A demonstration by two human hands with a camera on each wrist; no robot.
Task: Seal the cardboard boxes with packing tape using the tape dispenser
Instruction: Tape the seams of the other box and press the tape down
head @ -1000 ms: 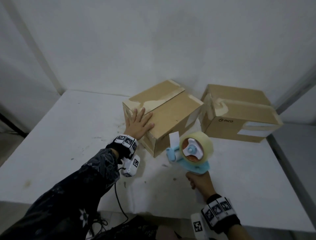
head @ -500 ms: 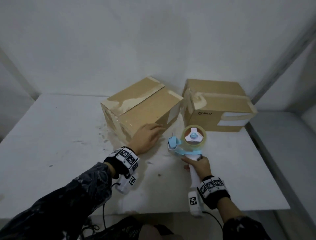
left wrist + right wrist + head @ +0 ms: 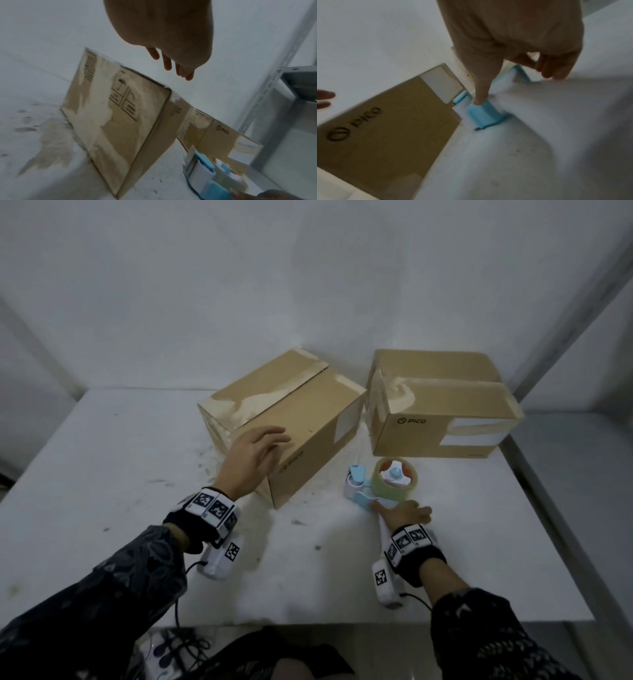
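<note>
On the white table (image 3: 102,474) sit two closed cardboard boxes, both printed "PICO" on a side wall; what they hold cannot be seen, since every flap is down. The nearer box (image 3: 301,419) stands turned at an angle left of centre, its top seam running from the near left corner toward the far right, with pale, torn-looking patches along the seam and on its end wall (the left wrist view shows handling symbols printed on that end). The second box (image 3: 442,405) stands just to the right of it near the wall, a small gap between the two, with a white label on its front and pale streaks across its top. The left hand (image 3: 253,457) hovers over the near top edge of the angled box, fingers (image 3: 167,62) straight and slightly apart, gripping nothing; whether they touch the cardboard cannot be told. The blue tape dispenser (image 3: 380,484), loaded with a roll of clear packing tape (image 3: 397,477), rests on the table in front of the gap between the boxes. The right hand (image 3: 400,513) is at its handle end, thumb pressed on the blue plastic, the other fingers loosely curled beside it.
</note>
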